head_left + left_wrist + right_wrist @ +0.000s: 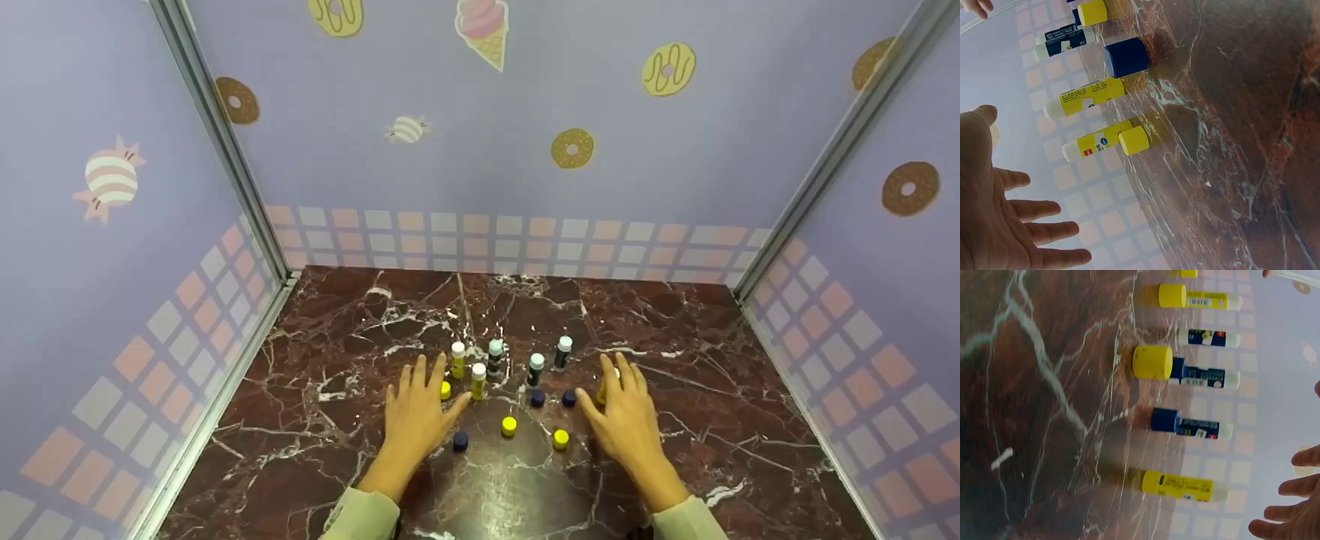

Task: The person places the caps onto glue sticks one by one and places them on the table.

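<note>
My left hand [420,416] hovers over the marble-patterned table with its fingers spread, holding nothing. Near its thumb stand two yellow glue sticks [478,384] with white tips, a yellow cap [445,390] and a navy cap [460,441]. My right hand [624,420] is likewise spread and holds nothing; a third yellow glue stick [1176,486] stands upright by it, partly hidden behind the fingers in the head view. Three navy glue sticks [535,370] stand uncapped between the hands. Two more navy caps [538,398] and two yellow caps [509,427] sit nearer me.
Purple panels [525,150] printed with sweets wall the table [337,450] at the back and both sides. Metal posts [225,142] mark the back corners. Sticks and caps cluster in the table's middle.
</note>
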`<state>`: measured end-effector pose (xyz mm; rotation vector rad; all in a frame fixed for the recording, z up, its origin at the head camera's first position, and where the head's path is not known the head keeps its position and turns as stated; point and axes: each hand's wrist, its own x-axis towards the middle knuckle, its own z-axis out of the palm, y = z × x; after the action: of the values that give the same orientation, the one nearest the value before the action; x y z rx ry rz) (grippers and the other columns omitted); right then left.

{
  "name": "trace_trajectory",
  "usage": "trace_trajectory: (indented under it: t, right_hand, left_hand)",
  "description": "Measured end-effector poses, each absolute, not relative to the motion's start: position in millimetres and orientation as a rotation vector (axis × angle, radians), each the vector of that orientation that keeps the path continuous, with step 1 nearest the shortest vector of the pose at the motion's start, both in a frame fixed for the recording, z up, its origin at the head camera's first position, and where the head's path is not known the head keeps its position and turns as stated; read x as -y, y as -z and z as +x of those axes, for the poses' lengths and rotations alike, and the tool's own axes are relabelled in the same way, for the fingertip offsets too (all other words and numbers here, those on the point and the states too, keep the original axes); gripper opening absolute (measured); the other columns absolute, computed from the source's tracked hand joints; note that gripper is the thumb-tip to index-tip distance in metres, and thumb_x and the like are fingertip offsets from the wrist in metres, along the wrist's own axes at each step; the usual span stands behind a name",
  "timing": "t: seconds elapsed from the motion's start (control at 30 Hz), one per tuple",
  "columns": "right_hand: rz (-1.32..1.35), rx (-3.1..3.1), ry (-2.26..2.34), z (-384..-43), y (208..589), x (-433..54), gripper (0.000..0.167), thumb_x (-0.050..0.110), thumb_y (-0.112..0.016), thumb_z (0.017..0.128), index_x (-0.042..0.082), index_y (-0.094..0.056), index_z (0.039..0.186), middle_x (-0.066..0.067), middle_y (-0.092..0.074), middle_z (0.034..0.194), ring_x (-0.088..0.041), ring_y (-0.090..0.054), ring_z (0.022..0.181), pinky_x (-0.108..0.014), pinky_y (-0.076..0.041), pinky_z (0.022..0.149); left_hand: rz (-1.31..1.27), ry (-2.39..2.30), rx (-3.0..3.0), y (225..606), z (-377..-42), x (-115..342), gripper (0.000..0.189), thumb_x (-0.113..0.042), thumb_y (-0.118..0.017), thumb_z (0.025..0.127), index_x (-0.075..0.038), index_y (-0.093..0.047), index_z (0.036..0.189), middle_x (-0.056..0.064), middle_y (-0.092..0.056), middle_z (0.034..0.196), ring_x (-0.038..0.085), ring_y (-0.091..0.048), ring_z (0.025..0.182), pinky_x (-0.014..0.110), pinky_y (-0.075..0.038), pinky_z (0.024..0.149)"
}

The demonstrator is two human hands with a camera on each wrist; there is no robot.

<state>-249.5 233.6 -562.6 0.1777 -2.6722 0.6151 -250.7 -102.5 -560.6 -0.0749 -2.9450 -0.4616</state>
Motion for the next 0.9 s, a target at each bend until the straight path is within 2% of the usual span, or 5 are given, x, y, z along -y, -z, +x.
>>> trace_trajectory:
  t: [0.17, 0.3, 0.57, 0.8, 0.9]
  right_hand:
    - [0.08, 2.646, -0.829, -262.3, 565.4, -244.2, 0.069, 0.039, -0.067, 0.096, -0.001, -0.045, 0.147, -0.028, -0.044, 0.148, -0.048, -0.04, 0.136, -0.061, -0.035, 0.114]
    - [-0.026, 2.62, -1.0, -278.0, 570.7, -256.9, 0.065, 0.024, -0.072, 0.091, -0.006, -0.045, 0.143, -0.031, -0.05, 0.138, -0.046, -0.046, 0.131, -0.056, -0.036, 0.114]
    - [-0.347, 2.521, -1.355, -298.3, 593.0, -275.3, 0.052, 0.014, -0.079, 0.084, -0.002, -0.059, 0.129, -0.026, -0.063, 0.129, -0.041, -0.058, 0.119, -0.051, -0.045, 0.104]
    - [-0.378, 2.463, -1.561, -308.4, 614.3, -273.2, 0.051, -0.003, -0.077, 0.08, -0.002, -0.061, 0.128, -0.024, -0.068, 0.123, -0.035, -0.067, 0.112, -0.022, -0.053, 0.085]
    - [-0.359, 2.465, -1.561, -309.2, 618.4, -272.0, 0.046, -0.001, -0.08, 0.079, -0.001, -0.065, 0.122, -0.022, -0.071, 0.118, -0.033, -0.066, 0.11, -0.029, -0.051, 0.093]
  left_hand:
    - [-0.089, 0.435, 2.928, 558.3, -247.4, 104.5, 0.079, -0.069, -0.05, 0.095, -0.021, -0.038, 0.157, 0.017, -0.043, 0.155, 0.04, -0.049, 0.134, 0.062, -0.051, 0.097]
    - [-0.123, 0.424, 2.899, 555.2, -245.3, 104.9, 0.073, -0.065, -0.053, 0.096, -0.019, -0.044, 0.153, 0.019, -0.056, 0.14, 0.039, -0.06, 0.118, 0.057, -0.057, 0.083]
    - [-0.238, 0.392, 2.839, 554.7, -239.3, 106.9, 0.065, -0.062, -0.054, 0.097, -0.016, -0.056, 0.144, 0.014, -0.072, 0.11, 0.035, -0.07, 0.088, 0.049, -0.059, 0.066]
    - [-0.269, 0.386, 2.889, 554.5, -238.0, 109.5, 0.062, -0.062, -0.055, 0.097, -0.015, -0.06, 0.137, 0.015, -0.074, 0.105, 0.035, -0.07, 0.081, 0.048, -0.058, 0.064]
    - [-0.266, 0.395, 2.898, 555.4, -237.4, 110.4, 0.061, -0.061, -0.055, 0.097, -0.015, -0.06, 0.137, 0.015, -0.074, 0.105, 0.036, -0.07, 0.08, 0.048, -0.057, 0.063]
